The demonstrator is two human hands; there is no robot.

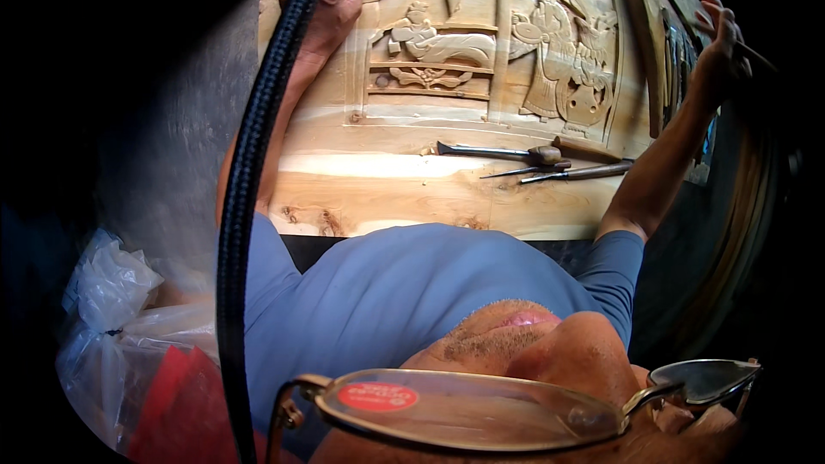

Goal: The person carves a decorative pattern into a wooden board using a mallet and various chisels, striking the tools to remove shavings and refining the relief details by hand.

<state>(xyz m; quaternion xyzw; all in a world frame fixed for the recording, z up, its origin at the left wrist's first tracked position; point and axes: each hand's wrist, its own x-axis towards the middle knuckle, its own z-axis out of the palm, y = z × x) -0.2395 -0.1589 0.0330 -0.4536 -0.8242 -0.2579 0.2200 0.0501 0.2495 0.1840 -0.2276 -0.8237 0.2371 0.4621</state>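
Observation:
A carved wooden panel (447, 51) with relief figures lies before me. My left hand (333, 2) rests on its upper left, fingers bent and apart, partly hidden by a black braided cord (258, 120). At the panel’s right, beside a long wooden piece (644, 56) and a row of tools (679, 77), my right hand (720, 39) is raised with curled fingers around what looks like a thin, dark-handled tool (754, 58). Below the carving lie a chisel with a rounded handle (541, 155), a pointed tool (516, 172) and a wooden-handled chisel (593, 172).
The plain lower strip of board (387, 198) ends at my body in a grey-blue shirt. Clear plastic bags (112, 309) with something red (172, 395) inside sit at the lower left. Eyeglasses cross the bottom of the view.

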